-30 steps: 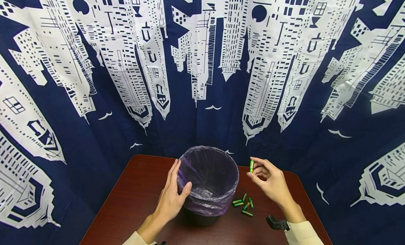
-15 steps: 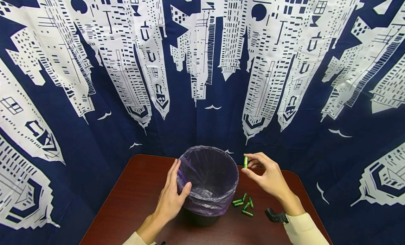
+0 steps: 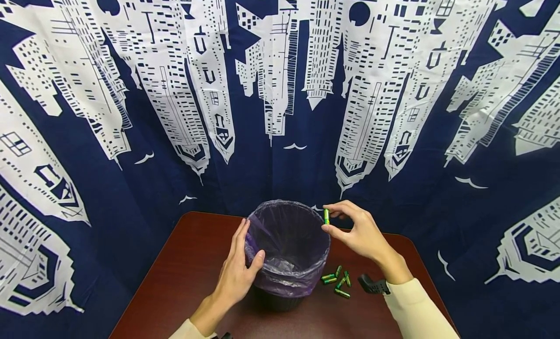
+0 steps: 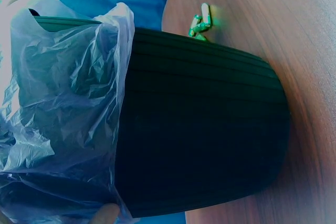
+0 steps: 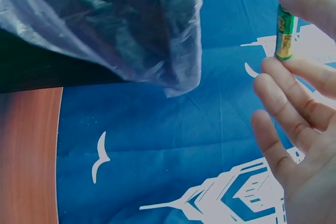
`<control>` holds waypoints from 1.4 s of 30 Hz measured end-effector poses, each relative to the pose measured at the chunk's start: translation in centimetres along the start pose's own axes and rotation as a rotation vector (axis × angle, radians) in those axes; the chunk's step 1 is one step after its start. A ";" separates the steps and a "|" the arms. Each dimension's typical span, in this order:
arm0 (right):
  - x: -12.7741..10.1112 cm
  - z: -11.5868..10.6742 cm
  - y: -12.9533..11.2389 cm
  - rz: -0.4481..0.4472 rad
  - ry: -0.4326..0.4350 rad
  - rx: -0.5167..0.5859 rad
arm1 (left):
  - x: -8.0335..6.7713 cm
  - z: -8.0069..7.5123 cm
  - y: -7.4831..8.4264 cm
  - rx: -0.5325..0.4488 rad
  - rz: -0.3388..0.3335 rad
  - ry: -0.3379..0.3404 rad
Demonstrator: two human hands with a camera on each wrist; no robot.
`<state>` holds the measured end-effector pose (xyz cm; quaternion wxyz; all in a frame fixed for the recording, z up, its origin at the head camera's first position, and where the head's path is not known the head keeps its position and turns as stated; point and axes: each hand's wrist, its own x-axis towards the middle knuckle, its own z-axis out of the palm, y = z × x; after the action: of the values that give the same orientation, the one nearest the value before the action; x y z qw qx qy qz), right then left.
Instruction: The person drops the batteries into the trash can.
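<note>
A dark trash can [image 4: 205, 124], lined with a translucent purple plastic bag [image 3: 288, 288], stands on the table. Against the left side of its rim rests my left hand [image 3: 238, 273], fingers straight along the bag. My right hand [image 3: 360, 229] pinches a green and gold battery [image 5: 284, 32] end to end between thumb and fingertips. In the head view this battery [image 3: 326, 216] is upright at the right of the can's rim. The right wrist view has it apart from the bag. Several more green batteries [image 3: 341, 283] lie on the table right of the can.
The reddish-brown wooden table [image 3: 175, 280] has rounded far corners. Behind it hangs a navy curtain [image 3: 271, 178] printed with white upside-down buildings. A black strap [image 3: 374, 284] is around the right wrist.
My right hand has moved left and slightly up with the pinched battery, from the table's right side to beside the can's rim. The left hand, can and loose batteries have stayed put.
</note>
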<state>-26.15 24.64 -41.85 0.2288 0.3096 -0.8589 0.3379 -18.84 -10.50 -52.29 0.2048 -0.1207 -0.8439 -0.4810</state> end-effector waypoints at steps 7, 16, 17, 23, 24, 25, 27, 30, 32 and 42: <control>1.8 0.2 -0.9 0.006 -0.071 -0.010 | 0.0 0.0 0.0 -0.001 -0.003 0.000; 3.0 0.8 -1.2 0.031 -0.118 -0.014 | -0.1 0.0 0.0 -0.002 -0.004 0.001; 3.2 0.8 -1.2 0.034 -0.123 -0.013 | -0.1 0.0 0.0 -0.003 -0.006 -0.001; 3.8 1.0 -1.4 0.049 -0.140 -0.009 | 0.0 0.0 0.0 -0.003 -0.008 0.000; 3.9 1.0 -1.4 0.054 -0.145 -0.007 | 0.0 0.0 0.0 -0.002 -0.007 0.000; 3.9 1.0 -1.4 0.060 -0.150 -0.009 | 0.0 0.0 0.0 -0.002 -0.006 0.000; 3.9 1.0 -1.4 0.074 -0.168 -0.013 | 0.0 0.0 0.0 0.002 -0.005 -0.001; 3.6 1.0 -1.3 0.096 -0.206 -0.013 | -0.1 0.0 -0.1 0.005 -0.006 -0.002; 3.4 1.0 -1.2 0.106 -0.223 -0.011 | -0.1 0.1 -0.1 0.002 -0.008 -0.004; 2.7 1.1 -0.6 0.098 -0.193 -0.013 | 0.0 0.0 -0.1 0.001 0.003 0.002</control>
<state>-27.81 22.50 -40.69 0.1305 0.2967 -0.8932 0.3117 -18.83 -10.49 -52.38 0.2065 -0.1212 -0.8438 -0.4803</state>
